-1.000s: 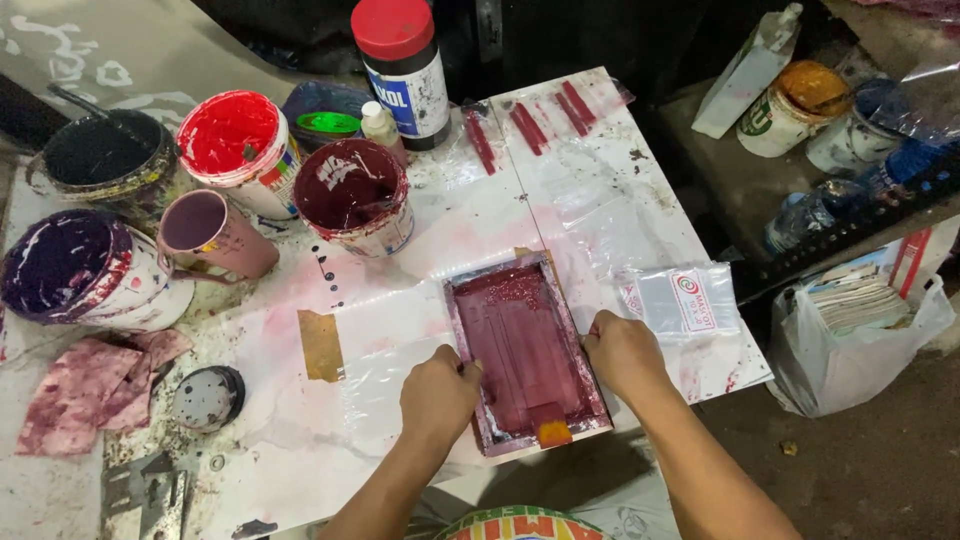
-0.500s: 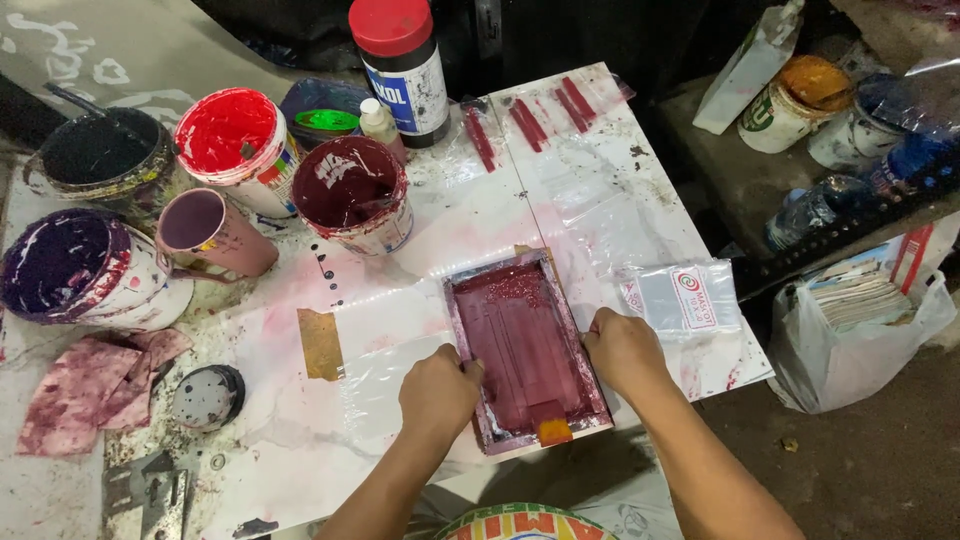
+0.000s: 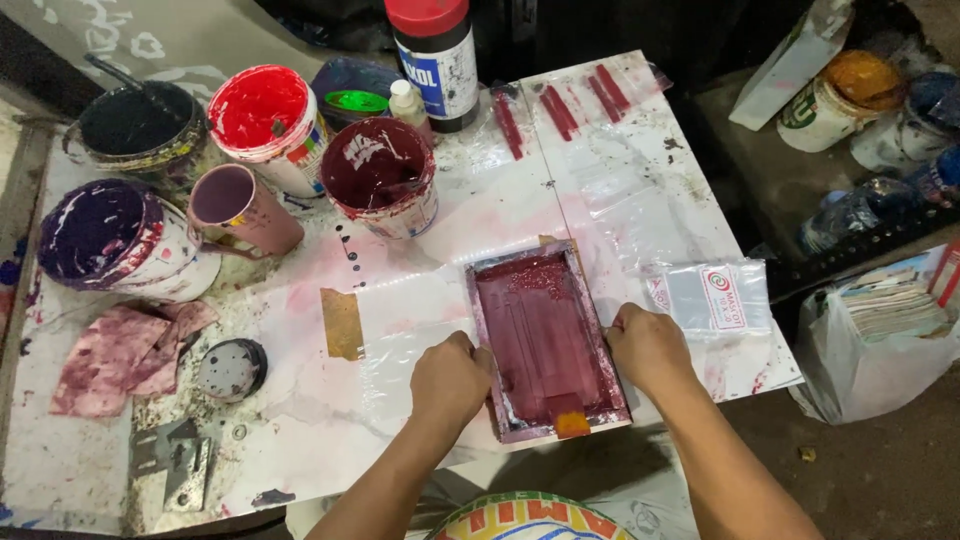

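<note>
Frame [image 3: 545, 340], small, flat on white board [image 3: 620, 180] near its front edge, wet maroon ink inside. Left hand [image 3: 450, 378] clenched on frame's left rail, right hand [image 3: 648, 345] on right rail. Likely light, stiff, ink-slick; best taken by side rails. Maroon tub [image 3: 380, 185] behind frame, printed bag [image 3: 715, 295] right of it.

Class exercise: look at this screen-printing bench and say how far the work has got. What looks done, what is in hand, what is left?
Done: dark red ink already covers the mesh of the small framed screen, and red-printed strips lie at the back of the table.
In hand: the left hand and right hand press the frame's two long sides flat onto the clear plastic sheet.
Left: the screen is not yet lifted, so no print shows. A pack of clear bags lies beside it.
</note>
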